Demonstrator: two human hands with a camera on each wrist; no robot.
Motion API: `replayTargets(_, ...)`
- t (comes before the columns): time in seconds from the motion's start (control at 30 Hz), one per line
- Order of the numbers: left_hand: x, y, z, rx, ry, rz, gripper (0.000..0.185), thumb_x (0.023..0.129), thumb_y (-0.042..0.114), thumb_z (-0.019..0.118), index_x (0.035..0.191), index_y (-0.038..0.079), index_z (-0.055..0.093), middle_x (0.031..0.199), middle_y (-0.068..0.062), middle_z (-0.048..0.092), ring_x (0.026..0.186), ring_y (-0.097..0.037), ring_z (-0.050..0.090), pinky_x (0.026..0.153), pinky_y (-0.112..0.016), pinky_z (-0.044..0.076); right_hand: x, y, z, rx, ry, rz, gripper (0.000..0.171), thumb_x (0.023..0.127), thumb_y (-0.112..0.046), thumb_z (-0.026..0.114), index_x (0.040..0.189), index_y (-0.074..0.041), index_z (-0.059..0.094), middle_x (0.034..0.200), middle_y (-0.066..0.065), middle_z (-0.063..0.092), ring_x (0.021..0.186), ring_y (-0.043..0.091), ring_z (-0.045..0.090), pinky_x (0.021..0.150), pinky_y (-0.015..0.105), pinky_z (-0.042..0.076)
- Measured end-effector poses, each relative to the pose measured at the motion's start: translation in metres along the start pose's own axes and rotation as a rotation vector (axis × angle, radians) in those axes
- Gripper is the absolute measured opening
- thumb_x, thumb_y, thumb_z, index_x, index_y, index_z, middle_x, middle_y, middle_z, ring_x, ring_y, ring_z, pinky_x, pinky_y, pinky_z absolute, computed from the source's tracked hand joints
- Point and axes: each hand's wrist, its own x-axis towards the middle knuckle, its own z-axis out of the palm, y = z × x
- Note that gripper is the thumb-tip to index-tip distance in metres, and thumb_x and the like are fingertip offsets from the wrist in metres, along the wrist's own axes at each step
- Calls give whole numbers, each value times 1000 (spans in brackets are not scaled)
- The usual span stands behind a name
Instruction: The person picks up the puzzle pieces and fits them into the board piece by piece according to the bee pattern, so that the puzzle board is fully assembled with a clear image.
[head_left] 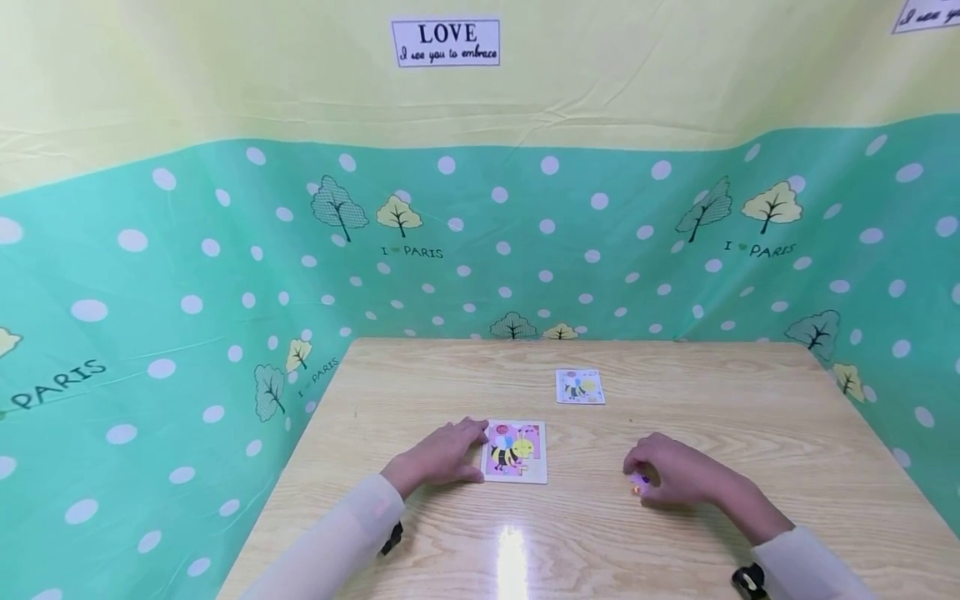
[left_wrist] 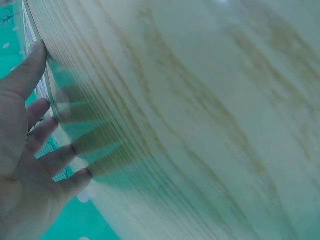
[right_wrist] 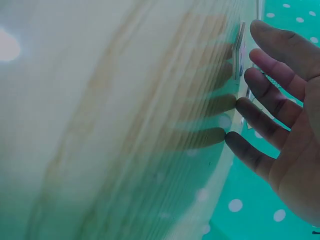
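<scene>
A small puzzle board (head_left: 516,451) with a bee picture lies flat on the wooden table (head_left: 705,392). My left hand (head_left: 438,457) rests on the table against the board's left edge; in the left wrist view its fingers (left_wrist: 50,162) are straight, tips on the wood, and the thumb lies along the board's edge (left_wrist: 49,92). My right hand (head_left: 675,473) arches over a small pink piece (head_left: 638,482) on the table to the board's right. Seen from the right wrist, its fingers (right_wrist: 255,117) are spread with tips on the wood, and the piece (right_wrist: 240,50) lies by the thumb.
A small picture card (head_left: 580,387) with the same bee lies farther back on the table. A green dotted cloth (head_left: 187,333) walls in the table at the left, back and right. Glare marks the wood near the front edge (head_left: 512,558).
</scene>
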Motion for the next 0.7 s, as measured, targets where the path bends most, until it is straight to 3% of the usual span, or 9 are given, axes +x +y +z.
replayTargets(0.23,0,0,1,7,-3,7,61,89,48,75,137,15,59,163,-8,40,152,-33,35,124,-55,32,-4,2,4,-25,17,0,29,74,-23,86,100,-28,72,94,-19,62,94,4,53,80,31,52)
replayTargets(0.7,0,-2,3,32,20,25,64,88,50,75,138,13,59,162,-9,40,151,-33,37,124,-56,33,-2,1,6,-11,41,10,27,74,-17,82,96,-27,70,82,-19,56,87,4,46,70,22,43)
